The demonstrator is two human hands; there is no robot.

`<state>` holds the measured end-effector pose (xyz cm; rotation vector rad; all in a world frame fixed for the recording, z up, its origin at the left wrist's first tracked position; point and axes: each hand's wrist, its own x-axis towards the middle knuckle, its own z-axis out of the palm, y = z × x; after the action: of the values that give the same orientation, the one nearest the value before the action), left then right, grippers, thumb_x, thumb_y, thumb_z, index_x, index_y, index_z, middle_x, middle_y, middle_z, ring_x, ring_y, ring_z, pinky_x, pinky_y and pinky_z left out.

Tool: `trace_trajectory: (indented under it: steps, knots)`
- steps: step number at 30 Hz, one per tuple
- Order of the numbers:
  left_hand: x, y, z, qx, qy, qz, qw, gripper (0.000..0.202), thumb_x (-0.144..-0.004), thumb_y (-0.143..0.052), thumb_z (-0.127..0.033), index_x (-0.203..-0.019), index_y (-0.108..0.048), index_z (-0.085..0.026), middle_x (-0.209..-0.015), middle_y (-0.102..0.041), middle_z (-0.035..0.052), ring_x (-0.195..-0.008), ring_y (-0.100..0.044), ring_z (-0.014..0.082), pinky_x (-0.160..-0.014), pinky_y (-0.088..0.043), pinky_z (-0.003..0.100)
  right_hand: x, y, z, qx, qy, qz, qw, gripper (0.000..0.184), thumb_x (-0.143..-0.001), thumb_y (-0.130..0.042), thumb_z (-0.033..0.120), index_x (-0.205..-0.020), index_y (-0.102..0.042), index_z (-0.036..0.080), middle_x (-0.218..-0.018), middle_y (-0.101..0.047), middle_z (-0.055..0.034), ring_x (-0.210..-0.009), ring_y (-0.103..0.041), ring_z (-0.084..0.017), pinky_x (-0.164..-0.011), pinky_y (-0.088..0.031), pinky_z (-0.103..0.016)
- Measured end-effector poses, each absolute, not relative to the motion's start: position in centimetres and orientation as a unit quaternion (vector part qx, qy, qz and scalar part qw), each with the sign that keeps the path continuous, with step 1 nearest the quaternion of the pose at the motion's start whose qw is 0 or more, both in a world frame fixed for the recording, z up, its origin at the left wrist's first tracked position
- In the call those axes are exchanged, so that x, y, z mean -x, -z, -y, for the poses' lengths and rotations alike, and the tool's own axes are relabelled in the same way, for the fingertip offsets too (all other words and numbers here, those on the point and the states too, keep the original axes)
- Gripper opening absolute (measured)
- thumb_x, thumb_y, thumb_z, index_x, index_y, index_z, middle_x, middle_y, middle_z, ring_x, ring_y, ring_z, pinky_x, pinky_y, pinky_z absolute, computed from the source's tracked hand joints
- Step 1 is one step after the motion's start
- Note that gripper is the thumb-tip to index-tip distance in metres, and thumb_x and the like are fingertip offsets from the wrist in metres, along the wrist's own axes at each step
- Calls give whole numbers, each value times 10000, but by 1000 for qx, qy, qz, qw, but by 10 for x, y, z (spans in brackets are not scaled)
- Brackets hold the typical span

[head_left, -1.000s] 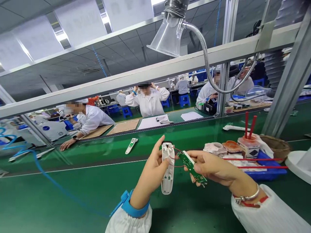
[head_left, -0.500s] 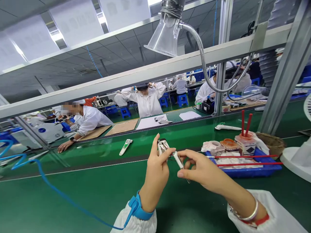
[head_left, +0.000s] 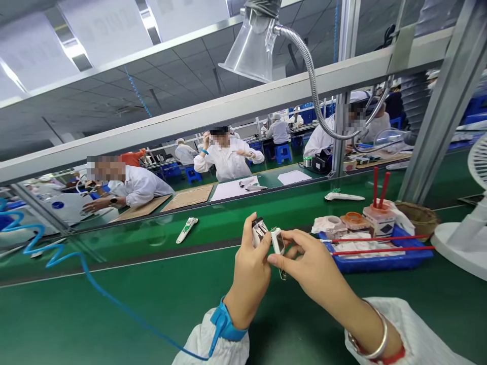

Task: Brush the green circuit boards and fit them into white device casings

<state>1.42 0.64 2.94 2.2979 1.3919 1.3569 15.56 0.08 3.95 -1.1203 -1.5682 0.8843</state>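
White plastic, black at its upper end, forms the narrow hollow shell [head_left: 260,232] in the worker's left hand [head_left: 251,269], its index finger running up one side and its thumb pressed across the front. From where I stand, the right hand [head_left: 307,257] pinches a slim circuit board with a white-framed display [head_left: 278,241] between thumb and fingers, just beside the shell. Both parts are in the air above the dark green worktop [head_left: 144,314]. Whether a lead joins them I can't tell; fingers cover much of the gap.

If one does, drawing the hands apart too far could strain it. The board's hold looks light, so a slipping thumb might drop it; too hard a squeeze could mark the display. A snag on the bright blue coiled cord [head_left: 110,295] of the blue wrist strap [head_left: 227,323] might jerk the left hand. Thin red rods [head_left: 380,250] lie across the blue plastic tray [head_left: 384,263], where a careless right forearm could knock them.
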Motion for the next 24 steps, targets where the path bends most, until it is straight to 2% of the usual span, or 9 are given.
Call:
trace_trajectory:
  steps: [2, 5, 7, 10, 12, 15, 19, 24]
  knots:
    - [-16, -29, -8, -764, -452, -454, 83, 399, -833, -403, -100, -1103, -647, -263, -1487, -223, 59, -1085, -520, 277, -841, -422, 356, -157, -38, -4, 468, -380, 635, 483, 314, -685, -706, 334, -964, -640, 206, -852, -600, -24, -596, -557, -138, -572, -501, -297]
    - [-17, -30, -10, -768, -449, -442, 114, 417, -823, -396, -82, -1111, -635, -265, -1471, -257, 64, -1130, -496, 273, -888, -408, 359, -163, -39, -10, 455, -477, 600, 453, 394, -670, -722, 366, -1004, -616, 185, -743, -599, -8, -557, -564, -137, -528, -528, -298]
    - [-16, -33, -10, -779, -437, -428, 135, 436, -812, -391, -65, -1143, -611, -245, -1475, -244, 79, -1183, -459, 267, -943, -384, 364, -168, -41, -14, 430, -543, 573, 439, 434, -659, -736, 387, -1010, -603, 171, -717, -583, -1, -577, -575, -139, -503, -547, -287]
    - [-17, -40, -8, -802, -404, -406, 172, 534, -757, -412, -19, -1233, -537, -227, -1490, -193, 92, -1248, -396, 260, -1006, -338, 369, -174, -46, -18, 411, -581, 552, 434, 426, -648, -751, 400, -962, -609, 149, -771, -577, -15, -598, -571, -118, -469, -554, -251]
    - [-18, -44, -6, -803, -389, -406, 198, 555, -735, -452, -24, -1243, -529, -235, -1485, -202, 86, -1276, -359, 269, -1018, -327, 371, -177, -49, -19, 419, -580, 552, 429, 415, -648, -752, 409, -931, -614, 138, -785, -579, -23, -574, -558, -101, -442, -552, -235]
    - [-19, -46, -6, -786, -392, -421, 225, 428, -764, -511, -100, -1161, -600, -234, -1443, -289, 85, -1289, -339, 289, -1001, -344, 368, -177, -47, -20, 426, -563, 562, 430, 410, -656, -741, 428, -921, -615, 143, -820, -594, -34, -578, -568, -104, -442, -563, -244]
    - [-19, -44, -11, -762, -402, -448, 239, 307, -848, -461, -207, -1078, -661, -251, -1413, -351, 74, -1206, -441, 278, -961, -373, 368, -174, -42, -19, 435, -534, 581, 434, 412, -666, -726, 438, -942, -613, 156, -803, -605, -30, -565, -584, -118, -452, -566, -263]
    - [-17, -41, -13, -732, -421, -480, 237, 351, -810, -455, -126, -1012, -701, -272, -1409, -375, 34, -1100, -516, 250, -906, -400, 349, -166, -42, -13, 472, -478, 604, 429, 353, -707, -680, 419, -956, -609, 180, -617, -566, 31, -454, -579, -125, -455, -525, -272]
